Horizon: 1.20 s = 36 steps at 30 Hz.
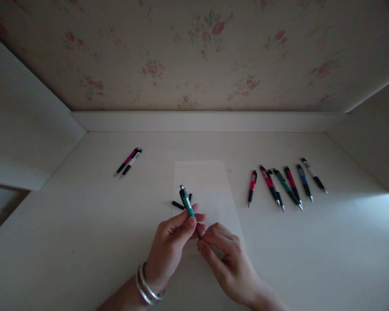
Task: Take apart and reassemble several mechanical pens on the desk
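Observation:
My left hand (172,242) is closed around the barrel of a green pen (187,204), its black-and-green button end tilted up and away from me. A thin dark pen refill (198,233) sticks out of the barrel's lower end. The thumb and fingertips of my right hand (228,259) pinch that refill near its tip. Just past the pen, a short black tube-like piece (177,205) rests at the edge of a white sheet of paper (210,183). Another small black piece (190,198) lies partly hidden behind the pen.
Two pens lie at the left, a purple one (127,161) and a white one (131,163). Several red, white, green and blue pens, among them a blue pen (304,181), lie in a row at the right. A white wall strip (207,121) borders the white table's back.

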Available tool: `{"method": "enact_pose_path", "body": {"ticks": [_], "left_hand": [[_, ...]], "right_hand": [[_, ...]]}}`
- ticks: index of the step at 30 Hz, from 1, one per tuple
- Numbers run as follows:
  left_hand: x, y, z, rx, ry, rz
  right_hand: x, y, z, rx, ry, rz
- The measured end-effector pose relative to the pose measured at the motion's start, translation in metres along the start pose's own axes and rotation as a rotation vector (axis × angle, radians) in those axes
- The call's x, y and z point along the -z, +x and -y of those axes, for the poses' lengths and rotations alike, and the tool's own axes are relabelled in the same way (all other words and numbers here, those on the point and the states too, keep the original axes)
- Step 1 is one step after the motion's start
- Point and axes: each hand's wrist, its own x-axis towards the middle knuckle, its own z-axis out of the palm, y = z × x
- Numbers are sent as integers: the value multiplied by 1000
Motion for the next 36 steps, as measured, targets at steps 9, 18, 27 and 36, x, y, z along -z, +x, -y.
{"method": "enact_pose_path", "body": {"ticks": [9,18,27,36], "left_hand": [[8,4,-11,-46,71,58],[10,2,-22,-62,34,-11],[-4,-4,-20,-39,-511,119],[1,-5,-35,164,-665,210]], "right_hand": [[6,2,-4,-29,-53,-79],[12,4,-5,-11,-52,-119],[4,3,-6,15,-102,-73],[2,3,-7,104,-177,-34]]}}
